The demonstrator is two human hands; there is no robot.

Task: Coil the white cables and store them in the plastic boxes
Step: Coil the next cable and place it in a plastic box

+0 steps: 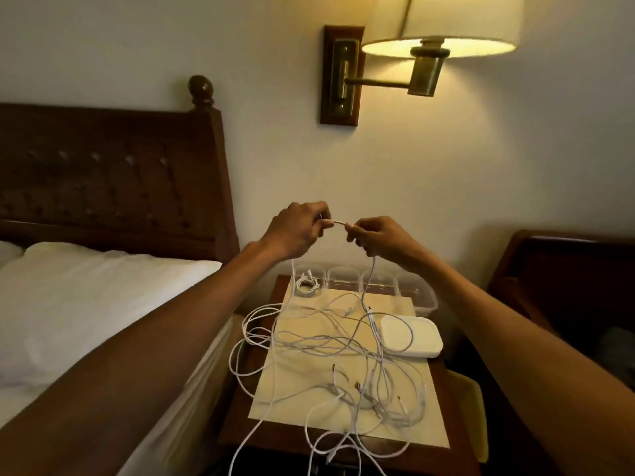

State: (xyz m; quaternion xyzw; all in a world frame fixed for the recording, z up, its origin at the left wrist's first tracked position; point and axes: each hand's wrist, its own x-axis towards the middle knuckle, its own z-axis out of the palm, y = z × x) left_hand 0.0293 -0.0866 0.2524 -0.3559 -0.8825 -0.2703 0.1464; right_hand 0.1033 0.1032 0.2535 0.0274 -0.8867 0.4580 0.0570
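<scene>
Raised above the nightstand, my left hand (298,229) and my right hand (377,238) pinch a short stretch of one white cable (339,222) between them. Its two ends hang down from both hands into a tangle of white cables (343,352) spread over a pale mat (311,383). A row of several clear plastic boxes (364,281) stands at the back of the nightstand. The leftmost box (307,280) holds a coiled white cable; the others look empty. A stack of white lids (410,336) lies at the right, with cables draped across it.
The dark wooden nightstand (240,420) stands between a bed with white pillows (96,304) on the left and a dark chair (567,290) on the right. A lit brass wall lamp (426,60) hangs overhead. Some cables trail over the nightstand's front and left edges.
</scene>
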